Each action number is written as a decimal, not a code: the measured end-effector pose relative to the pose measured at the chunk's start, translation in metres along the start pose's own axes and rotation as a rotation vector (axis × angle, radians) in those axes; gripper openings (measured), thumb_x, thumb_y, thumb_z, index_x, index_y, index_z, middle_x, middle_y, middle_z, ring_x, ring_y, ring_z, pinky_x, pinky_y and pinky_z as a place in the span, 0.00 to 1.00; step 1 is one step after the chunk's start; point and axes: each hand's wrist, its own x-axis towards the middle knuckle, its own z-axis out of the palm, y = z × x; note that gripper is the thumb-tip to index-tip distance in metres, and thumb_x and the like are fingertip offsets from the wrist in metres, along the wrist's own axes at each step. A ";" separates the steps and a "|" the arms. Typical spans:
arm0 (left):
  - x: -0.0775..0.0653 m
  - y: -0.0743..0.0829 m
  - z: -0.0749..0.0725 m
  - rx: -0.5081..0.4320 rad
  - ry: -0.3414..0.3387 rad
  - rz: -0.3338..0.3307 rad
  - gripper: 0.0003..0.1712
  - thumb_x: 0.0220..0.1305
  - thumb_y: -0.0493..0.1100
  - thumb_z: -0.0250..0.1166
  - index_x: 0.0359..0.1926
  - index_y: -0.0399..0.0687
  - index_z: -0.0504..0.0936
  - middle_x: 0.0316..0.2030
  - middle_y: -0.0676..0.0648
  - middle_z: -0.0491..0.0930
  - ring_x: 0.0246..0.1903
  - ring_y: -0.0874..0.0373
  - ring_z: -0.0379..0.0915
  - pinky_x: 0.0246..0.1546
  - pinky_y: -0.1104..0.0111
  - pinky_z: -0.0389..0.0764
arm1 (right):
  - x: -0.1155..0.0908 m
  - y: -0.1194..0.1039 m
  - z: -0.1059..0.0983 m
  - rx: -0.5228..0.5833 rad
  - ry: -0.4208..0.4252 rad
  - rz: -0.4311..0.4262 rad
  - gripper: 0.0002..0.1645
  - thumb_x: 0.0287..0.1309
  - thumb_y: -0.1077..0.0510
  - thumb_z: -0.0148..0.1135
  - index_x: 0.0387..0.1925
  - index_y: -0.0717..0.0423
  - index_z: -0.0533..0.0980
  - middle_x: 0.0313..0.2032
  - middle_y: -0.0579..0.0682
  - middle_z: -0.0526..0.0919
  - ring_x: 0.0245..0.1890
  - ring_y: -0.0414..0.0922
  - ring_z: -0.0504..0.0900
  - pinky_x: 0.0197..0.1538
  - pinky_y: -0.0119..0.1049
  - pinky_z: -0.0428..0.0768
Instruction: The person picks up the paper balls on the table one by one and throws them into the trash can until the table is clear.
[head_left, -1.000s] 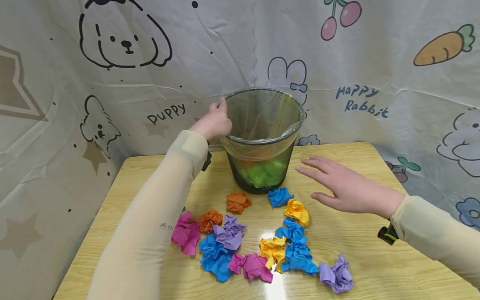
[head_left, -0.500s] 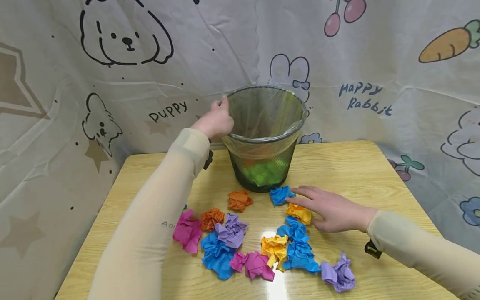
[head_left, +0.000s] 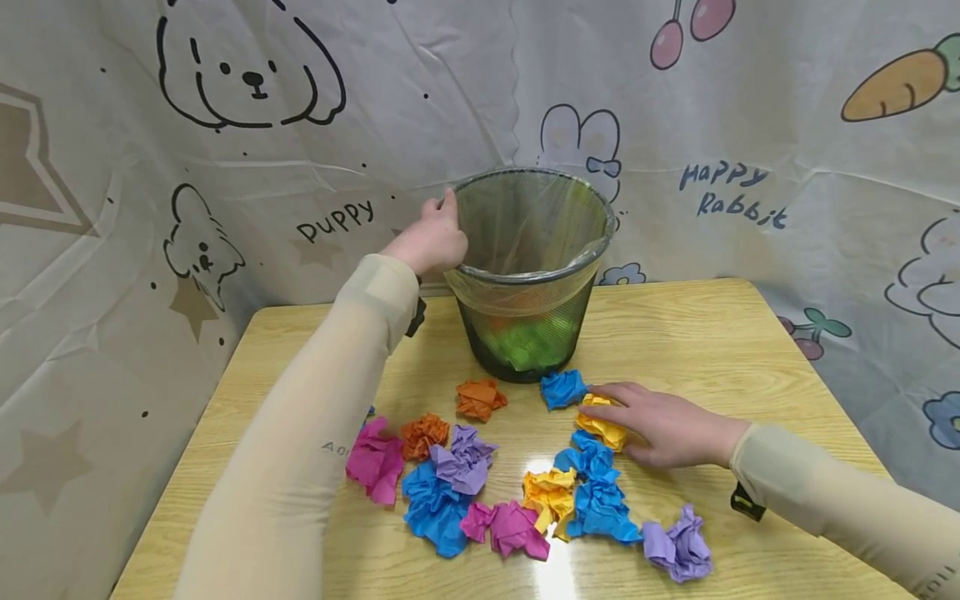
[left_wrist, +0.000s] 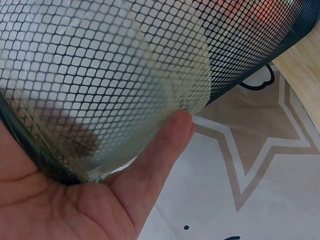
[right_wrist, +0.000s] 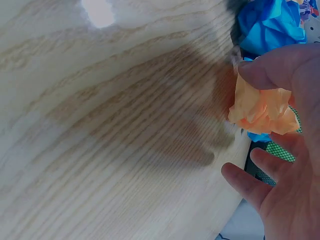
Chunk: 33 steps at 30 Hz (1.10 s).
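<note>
My left hand grips the rim of a black wire mesh wastebasket lined with a clear bag. In the left wrist view its thumb lies along the outside of the mesh, while the other fingers are hidden. Green and orange paper shows through the basket's lower wall. Down on the table, my right hand pinches a yellow crumpled paper ball between thumb and forefinger. The right wrist view has the thumb on this yellow ball, with the remaining fingers spread apart. A blue paper ball lies just beyond the fingertips.
More crumpled paper lies before the basket: orange, purple, pink, blue and another yellow ball. A lone purple ball sits nearer me at right. Behind the wooden table hangs a printed curtain.
My right hand has come down and toward me from beside the basket to the yellow paper ball and taken hold of it. The left hand stays on the basket's rim.
</note>
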 end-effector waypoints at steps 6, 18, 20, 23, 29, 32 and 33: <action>0.002 -0.001 0.000 0.005 0.005 -0.001 0.44 0.73 0.38 0.35 0.78 0.47 0.18 0.79 0.35 0.22 0.68 0.39 0.61 0.63 0.53 0.66 | 0.000 -0.001 0.000 0.007 -0.019 0.035 0.43 0.60 0.60 0.66 0.76 0.43 0.66 0.75 0.58 0.62 0.71 0.58 0.65 0.61 0.58 0.75; 0.001 -0.001 0.001 -0.009 0.008 -0.002 0.46 0.72 0.37 0.36 0.79 0.48 0.18 0.79 0.35 0.22 0.60 0.40 0.68 0.58 0.53 0.70 | -0.005 -0.001 0.002 0.015 -0.069 0.067 0.40 0.60 0.59 0.69 0.73 0.47 0.70 0.75 0.61 0.60 0.71 0.61 0.65 0.62 0.59 0.74; 0.001 -0.001 0.001 -0.011 0.007 -0.003 0.46 0.72 0.36 0.36 0.79 0.48 0.18 0.79 0.35 0.22 0.61 0.40 0.67 0.58 0.53 0.70 | -0.005 -0.001 0.002 0.010 -0.074 0.065 0.38 0.62 0.57 0.69 0.73 0.47 0.70 0.75 0.61 0.60 0.71 0.61 0.65 0.63 0.59 0.73; 0.001 0.000 0.001 -0.011 0.007 -0.003 0.46 0.71 0.36 0.36 0.79 0.48 0.18 0.79 0.35 0.22 0.62 0.39 0.67 0.59 0.53 0.70 | -0.005 -0.001 0.003 0.004 -0.071 0.066 0.36 0.64 0.55 0.68 0.73 0.46 0.70 0.75 0.61 0.61 0.70 0.61 0.66 0.63 0.59 0.73; 0.001 0.000 0.001 -0.011 0.010 -0.003 0.46 0.72 0.36 0.37 0.79 0.47 0.18 0.79 0.35 0.23 0.53 0.42 0.71 0.51 0.55 0.73 | -0.004 0.001 0.004 -0.014 -0.050 0.048 0.32 0.64 0.57 0.67 0.70 0.47 0.74 0.72 0.60 0.67 0.68 0.60 0.70 0.63 0.58 0.74; 0.001 0.000 0.001 -0.017 0.011 -0.008 0.47 0.71 0.35 0.37 0.79 0.48 0.18 0.79 0.35 0.23 0.49 0.43 0.72 0.46 0.55 0.74 | -0.002 0.002 0.006 -0.027 -0.025 0.028 0.27 0.63 0.60 0.68 0.64 0.47 0.78 0.67 0.57 0.73 0.64 0.57 0.74 0.61 0.55 0.76; 0.002 -0.001 0.001 -0.018 0.013 -0.010 0.47 0.71 0.35 0.38 0.79 0.48 0.18 0.79 0.35 0.23 0.49 0.43 0.72 0.46 0.56 0.74 | -0.001 0.002 0.006 -0.033 -0.015 0.022 0.25 0.63 0.61 0.68 0.62 0.47 0.79 0.65 0.55 0.75 0.62 0.55 0.75 0.60 0.53 0.77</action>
